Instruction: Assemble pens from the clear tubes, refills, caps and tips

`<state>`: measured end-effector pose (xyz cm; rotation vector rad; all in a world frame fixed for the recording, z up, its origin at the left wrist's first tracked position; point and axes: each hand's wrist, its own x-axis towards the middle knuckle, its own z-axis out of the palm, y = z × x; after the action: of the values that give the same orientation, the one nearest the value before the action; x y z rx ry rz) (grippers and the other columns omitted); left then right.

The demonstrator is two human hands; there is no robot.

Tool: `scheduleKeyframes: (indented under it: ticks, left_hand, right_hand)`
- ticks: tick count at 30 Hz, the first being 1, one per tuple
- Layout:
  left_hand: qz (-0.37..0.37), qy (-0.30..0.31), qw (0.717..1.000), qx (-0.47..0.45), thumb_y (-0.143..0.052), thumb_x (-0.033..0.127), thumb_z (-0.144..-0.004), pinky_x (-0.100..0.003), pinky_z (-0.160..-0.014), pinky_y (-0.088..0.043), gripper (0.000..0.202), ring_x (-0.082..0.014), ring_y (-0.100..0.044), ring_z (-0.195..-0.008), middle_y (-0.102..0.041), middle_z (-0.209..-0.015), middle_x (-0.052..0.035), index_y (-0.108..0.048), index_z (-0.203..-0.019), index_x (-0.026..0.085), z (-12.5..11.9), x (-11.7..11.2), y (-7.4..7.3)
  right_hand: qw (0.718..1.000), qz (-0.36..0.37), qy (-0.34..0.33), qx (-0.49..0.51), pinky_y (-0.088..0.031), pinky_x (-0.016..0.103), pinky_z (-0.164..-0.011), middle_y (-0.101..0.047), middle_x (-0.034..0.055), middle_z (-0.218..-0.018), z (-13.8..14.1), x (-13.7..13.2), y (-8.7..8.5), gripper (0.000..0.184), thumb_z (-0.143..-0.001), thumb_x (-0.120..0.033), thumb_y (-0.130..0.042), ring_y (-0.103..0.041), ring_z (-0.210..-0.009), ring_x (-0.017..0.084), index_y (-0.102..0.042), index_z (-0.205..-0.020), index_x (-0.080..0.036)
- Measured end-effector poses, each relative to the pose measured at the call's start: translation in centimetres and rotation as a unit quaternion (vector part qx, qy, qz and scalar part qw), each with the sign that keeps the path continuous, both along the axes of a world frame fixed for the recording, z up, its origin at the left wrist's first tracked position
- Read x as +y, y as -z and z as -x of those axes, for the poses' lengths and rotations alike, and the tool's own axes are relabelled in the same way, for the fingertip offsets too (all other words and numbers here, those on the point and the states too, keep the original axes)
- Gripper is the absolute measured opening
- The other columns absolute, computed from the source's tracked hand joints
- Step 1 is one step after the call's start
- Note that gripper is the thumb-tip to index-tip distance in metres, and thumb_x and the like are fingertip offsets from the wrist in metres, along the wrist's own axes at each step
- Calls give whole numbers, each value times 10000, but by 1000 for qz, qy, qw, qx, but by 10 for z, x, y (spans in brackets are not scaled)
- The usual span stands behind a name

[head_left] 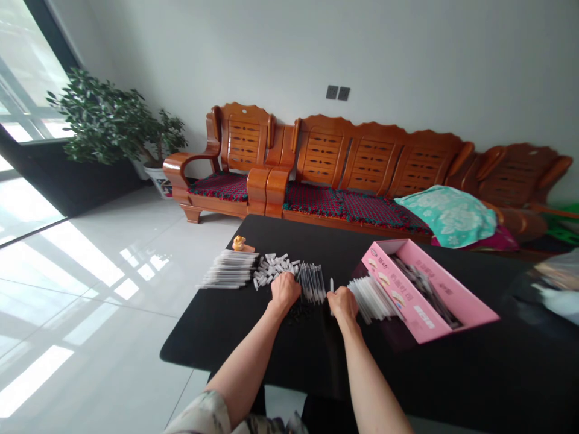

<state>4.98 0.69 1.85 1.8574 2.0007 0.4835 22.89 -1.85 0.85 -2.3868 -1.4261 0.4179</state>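
My left hand (284,291) rests on the black table (452,374), fingers curled over small parts I cannot make out, between a heap of small white caps (272,269) and a row of clear thin tubes (312,281). My right hand (342,302) is closed in a pinch on one thin white tube (332,285) held upright. Right of it lies a fanned pile of white tubes (371,297). A stack of finished white pens (230,269) lies at the far left of the table.
An open pink box (456,299) with dark sticks inside lies to the right. A small orange figure (239,243) sits at the table's far left edge. Behind stand a wooden sofa (353,163) with a teal cloth (447,216) and a potted plant (108,120).
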Motion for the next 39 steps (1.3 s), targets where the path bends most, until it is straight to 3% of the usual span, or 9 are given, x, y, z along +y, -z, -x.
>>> scheduleKeyframes:
  ticks: [2, 4, 6, 9, 13, 20, 24, 30, 39]
  left_hand:
    - [-16, -3, 1000, -23, -533, 178, -762, -295, -743, -467, 186, -258, -674, -871, -715, -865, -158, -709, -808, 138, 6, -2, -1]
    - [-43, 2, 997, -70, -540, 199, -759, -279, -697, -453, 165, -234, -669, -794, -709, -792, -117, -695, -786, 149, 12, -5, -3]
    - [-77, 18, 988, -130, -546, 204, -752, -254, -640, -431, 136, -198, -650, -699, -689, -710, -75, -672, -749, 153, 18, -9, -4]
    - [-104, 49, 970, -213, -538, 191, -751, -215, -570, -396, 104, -143, -608, -588, -655, -637, -26, -630, -715, 156, 24, -18, -5]
    - [-72, 89, 945, -306, -503, 233, -801, -183, -471, -361, 113, -91, -535, -438, -620, -598, 11, -578, -755, 163, 27, -34, -5]
    - [-1, 182, 887, -424, -500, 337, -857, -154, -401, -329, 166, -63, -501, -401, -619, -654, 19, -526, -843, 174, 32, -49, 0]
    - [12, 214, 870, -445, -514, 355, -867, -149, -398, -321, 192, -53, -476, -413, -610, -670, 11, -535, -866, 165, 40, -48, -1]
    - [19, 227, 869, -439, -522, 353, -872, -147, -397, -321, 192, -51, -468, -426, -602, -678, 10, -548, -873, 163, 46, -43, -4]
    - [31, 243, 866, -435, -529, 344, -865, -148, -396, -323, 188, -52, -457, -424, -592, -666, 16, -552, -869, 158, 47, -37, -3]
  right_hand:
    - [995, -33, 16, 97, -466, 254, -522, -722, 103, -670, -3, -4, -2, 209, -748, -313, -544, -693, -620, 218, -676, -684, -163]
    - [968, -84, 28, 235, -380, 221, -381, -636, 30, -494, -5, -7, -5, 220, -747, -346, -543, -578, -400, 150, -619, -625, -179]
    - [919, -144, 35, 365, -272, 199, -297, -567, -13, -415, -5, -8, -10, 221, -731, -349, -557, -462, -299, 108, -552, -580, -189]
    - [840, -194, 34, 505, -205, 175, -258, -614, 3, -453, 1, -7, -16, 202, -677, -315, -614, -420, -274, 82, -509, -566, -183]
    - [769, -204, 18, 605, -242, 161, -251, -693, 60, -560, 9, -3, -18, 234, -630, -327, -711, -488, -306, 92, -553, -620, -154]
    - [687, -259, -9, 679, -429, 185, -337, -745, 92, -696, 15, 8, -18, 361, -582, -258, -809, -622, -438, 135, -656, -876, -115]
    - [661, -318, 10, 680, -506, 200, -398, -756, 84, -729, 17, 18, -23, 379, -578, -237, -819, -666, -495, 148, -656, -901, -124]
    - [649, -359, 12, 671, -521, 194, -420, -758, 79, -741, 21, 26, -34, 367, -609, -220, -814, -675, -515, 143, -654, -925, -121]
    - [668, -345, -3, 659, -509, 203, -390, -754, 94, -722, 22, 25, -39, 394, -595, -234, -823, -664, -481, 154, -655, -930, -114]
